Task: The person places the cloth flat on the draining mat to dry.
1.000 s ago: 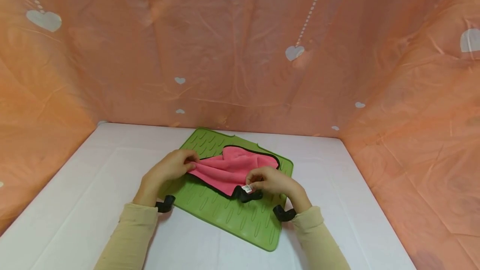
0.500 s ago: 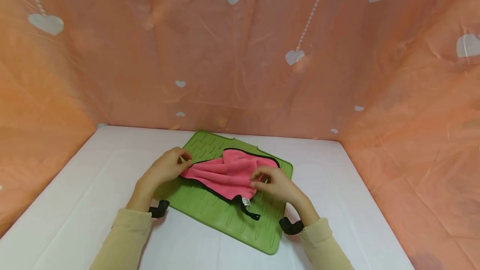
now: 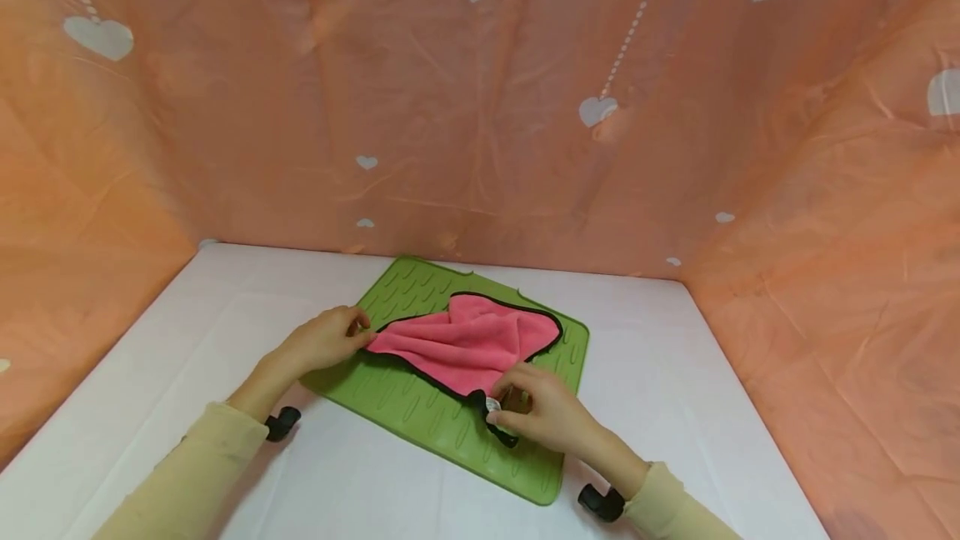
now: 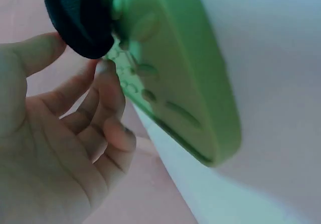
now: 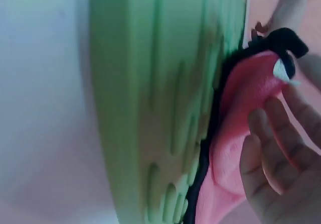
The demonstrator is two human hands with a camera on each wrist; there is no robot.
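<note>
A pink cloth (image 3: 468, 342) with black edging lies rumpled on a ribbed green mat (image 3: 450, 427) in the middle of the white table. My left hand (image 3: 360, 330) pinches the cloth's left corner between thumb and forefinger; the left wrist view shows that black corner (image 4: 80, 18) at my fingertips (image 4: 108, 71), over the mat (image 4: 175, 63). My right hand (image 3: 501, 408) pinches the near corner, where a white label (image 3: 492, 403) and a black loop hang. In the right wrist view the pink cloth (image 5: 241, 113) sits between my fingers (image 5: 268, 148) and the mat (image 5: 150, 83).
The white table (image 3: 187, 332) is walled on three sides by an orange sheet with white hearts (image 3: 480, 107). Black wrist straps show at my left sleeve (image 3: 281, 422) and right sleeve (image 3: 600, 502).
Both hands have drawn apart and toward me. The left corner went left and the labelled corner came nearer, so the cloth lies wider and flatter on the mat.
</note>
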